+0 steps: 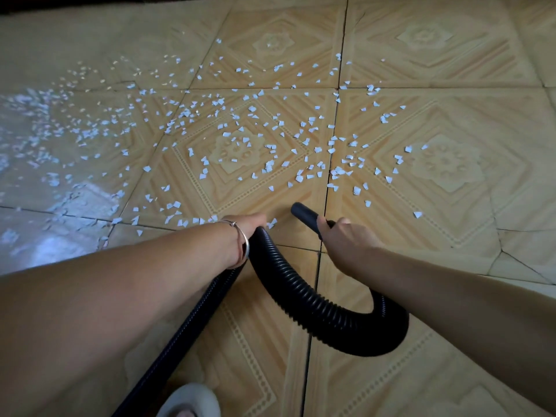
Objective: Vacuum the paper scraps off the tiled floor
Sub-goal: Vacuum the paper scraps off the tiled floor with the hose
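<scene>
The right hand [343, 239] is gripping the black nozzle [302, 213], whose tip is pointing far-left, low over the floor [451, 70]. The left hand [243, 228], wearing a bangle [246, 245], is curling round the ribbed hose [301, 299], which is looping near and right between the arms. White scraps [267, 167] are lying scattered beyond the nozzle, thickest to the left.

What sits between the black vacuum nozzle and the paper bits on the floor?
Nothing visible. The smooth black plastic nozzle in the right hand points at the small white paper scraps across bare tan patterned tiles.
</scene>
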Available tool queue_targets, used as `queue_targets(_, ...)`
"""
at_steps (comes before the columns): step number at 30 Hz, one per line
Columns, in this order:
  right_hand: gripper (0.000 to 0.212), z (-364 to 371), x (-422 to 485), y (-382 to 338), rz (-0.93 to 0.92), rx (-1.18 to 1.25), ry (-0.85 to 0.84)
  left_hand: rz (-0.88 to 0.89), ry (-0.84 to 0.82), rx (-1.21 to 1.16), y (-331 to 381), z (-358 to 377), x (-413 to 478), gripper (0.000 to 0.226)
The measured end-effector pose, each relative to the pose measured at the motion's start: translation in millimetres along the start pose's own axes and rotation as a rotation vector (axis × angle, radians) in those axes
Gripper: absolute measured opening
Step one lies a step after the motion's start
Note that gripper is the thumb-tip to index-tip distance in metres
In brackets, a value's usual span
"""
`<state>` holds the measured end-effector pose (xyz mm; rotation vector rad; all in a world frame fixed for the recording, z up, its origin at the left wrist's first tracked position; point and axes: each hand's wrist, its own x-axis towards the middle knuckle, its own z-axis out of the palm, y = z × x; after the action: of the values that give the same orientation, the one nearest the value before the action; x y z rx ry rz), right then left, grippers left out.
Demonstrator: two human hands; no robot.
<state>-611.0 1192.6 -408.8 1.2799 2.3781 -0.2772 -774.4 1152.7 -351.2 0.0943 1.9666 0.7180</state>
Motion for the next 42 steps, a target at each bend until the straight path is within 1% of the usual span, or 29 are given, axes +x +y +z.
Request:
queue_targets(2, 0.073, 1.3, -0.4, -3.4, -0.029, -0.008, -0.004, -0.049, -0.024, -0.071, -3.2, -0.5, -2.1, 0.02)
queue_targets(4, 0.066, 2.6, 1.9, -5.1, -0.06, 0.008, -0.02, -0.058, -0.024, -0.212, -4.8, 0.5, 1.3, 0.024)
queue_targets(6, 0.06, 1.2, 4.2, -3.3, -0.087, 0.017, -0.028, -0.099, -0.041, -0.43, -9.0, 4.9, 2.4, 0.025)
queue_targets(7, 0.059, -0.1, 5.1, -0.9, -0.103, 0.007, -0.027, -0.123, -0.068, -0.579, -11.1, 7.5, 2.7, 0.023)
queue_targets(10, 0.063, 1.9, 3.7, 1.6, -0.097, -0.003, -0.003, -0.129, -0.23, -0.961, -16.5, 7.3, 7.1, 0.023)
queue_targets(11, 0.065, 4.6, 3.4, 0.6, -0.087, -0.001, 0.003, -0.114, -0.285, -1.05, -18.8, 5.0, 8.3, 0.019)
queue_targets(12, 0.067, 8.0, 3.1, -1.0, -0.074, 0.004, 0.002, -0.091, -0.342, -1.104, -21.7, 1.9, 9.4, 0.012)
queue_targets(13, 0.069, 12.0, 2.9, -3.2, -0.064, 0.007, -0.002, -0.064, -0.379, -1.104, -24.9, -1.4, 10.1, 0.009)
queue_targets(14, 0.072, 15.0, 2.1, -5.7, -0.055, 0.004, 0.002, -0.03, -0.384, -1.038, -27.9, -5.1, 11.6, 0.012)
queue_targets(15, 0.073, 18.0, 1.7, -8.1, -0.046, -0.003, 0.006, 0.007, -0.351, -0.92, -29.4, -7.7, 13.6, 0.016)
queue_targets(17, 0.073, 19.6, 0.3, -13.2, -0.026, -0.008, 0.004, 0.063, -0.204, -0.691, -29.3, -9.4, 18.3, 0.017)
queue_targets(18, 0.072, 19.0, -0.1, -15.0, -0.016, -0.008, 0.001, 0.062, -0.126, -0.64, -27.4, -9.1, 19.7, 0.015)
queue_targets(20, 0.072, 17.4, -0.5, -19.3, 0.001, -0.007, -0.016, 0.043, 0.003, -0.616, -20.5, -10.9, 19.6, 0.006)
queue_targets(21, 0.071, 16.4, -0.8, -22.0, 0.006, -0.007, -0.028, 0.043, 0.076, -0.577, -17.5, -13.8, 21.7, 0.012)
queue_targets(24, 0.067, 15.7, -4.0, -31.3, 0.012, 0.027, -0.05, 0.058, 0.278, -0.366, -14.3, -25.3, 35.3, 0.042)
queue_targets(26, 0.065, 15.9, -6.5, -41.0, -0.008, 0.039, -0.049, 0.058, 0.353, -0.136, -18.4, -32.3, 41.2, 0.059)
queue_targets(27, 0.064, 16.0, -7.2, -47.2, -0.028, 0.04, -0.045, 0.066, 0.37, -0.039, -22.9, -35.9, 43.7, 0.072)
queue_targets(29, 0.064, 15.5, -7.0, -57.5, -0.062, 0.033, -0.036, 0.096, 0.35, 0.042, -30.4, -39.7, 44.5, 0.088)
queue_targets(30, 0.064, 14.9, -6.1, -60.5, -0.072, 0.023, -0.03, 0.128, 0.342, 0.072, -32.5, -40.9, 47.2, 0.089)
queue_targets(31, 0.064, 14.7, -4.3, -62.5, -0.079, 0.01, -0.021, 0.157, 0.336, 0.126, -32.2, -43.3, 48.6, 0.085)
queue_targets(33, 0.063, 13.5, 0.9, -64.2, -0.087, -0.013, -0.004, 0.215, 0.285, 0.294, -29.2, -51.4, 51.9, 0.064)
queue_targets(35, 0.063, 10.8, 5.1, -64.8, -0.091, -0.03, 0.008, 0.297, 0.199, 0.448, -29.0, -63.2, 53.7, 0.043)
queue_targets(37, 0.062, 7.5, 7.5, -64.4, -0.093, -0.043, 0.016, 0.377, 0.129, 0.513, -30.7, -75.3, 55.0, 0.026)
queue_targets(38, 0.062, 6.3, 8.1, -64.2, -0.097, -0.046, 0.02, 0.395, 0.103, 0.507, -30.8, -80.8, 54.9, 0.023)
queue_targets(39, 0.063, 6.8, 9.1, -64.0, -0.098, -0.048, 0.023, 0.374, 0.064, 0.476, -30.0, -85.5, 54.8, 0.023)
queue_targets(41, 0.063, 7.1, 11.2, -63.2, -0.089, -0.047, 0.027, 0.278, -0.024, 0.416, -25.0, -92.4, 51.3, 0.024)
queue_targets(42, 0.063, 7.5, 12.6, -62.8, -0.087, -0.046, 0.031, 0.265, -0.065, 0.47, -23.3, -95.9, 52.9, 0.023)
